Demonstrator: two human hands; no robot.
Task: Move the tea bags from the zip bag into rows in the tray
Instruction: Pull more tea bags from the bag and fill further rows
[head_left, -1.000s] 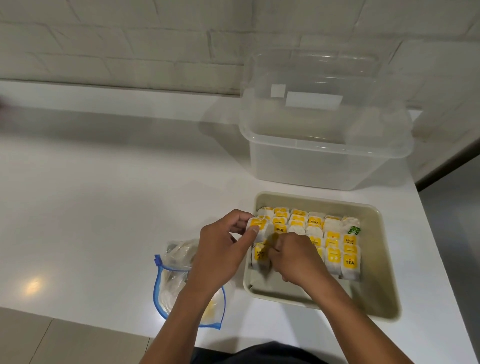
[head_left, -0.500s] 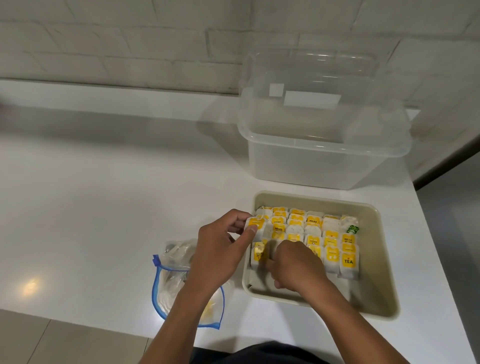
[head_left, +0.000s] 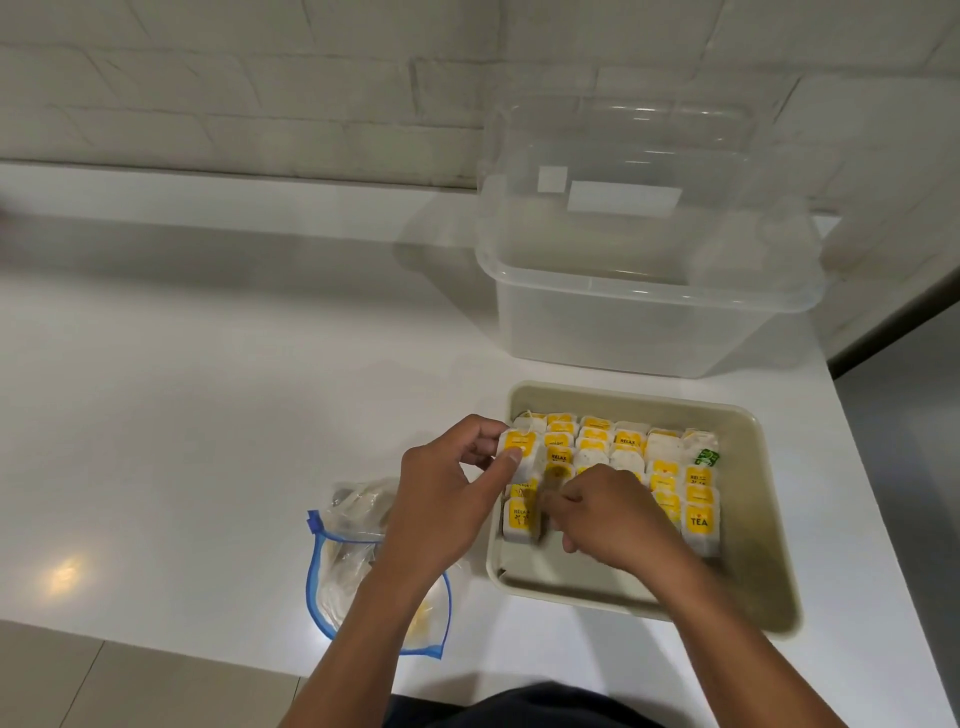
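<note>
Since a moment ago, the right hand (head_left: 608, 512) has slid a little left toward the near-left tea bags (head_left: 521, 514) in the tray (head_left: 748, 519); its fingers curl by them, grip unclear; the left hand (head_left: 447, 499) pinches one tea bag (head_left: 518, 446) at the tray's left side; the zip bag (head_left: 358, 551) lies just left, under that arm.

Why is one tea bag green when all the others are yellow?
Good eye. In the tray, one tea bag with a green tag sits at the right end of the rows, while the other tea bags show yellow tags. It looks like a different kind. Its tag also sits tilted.
</note>
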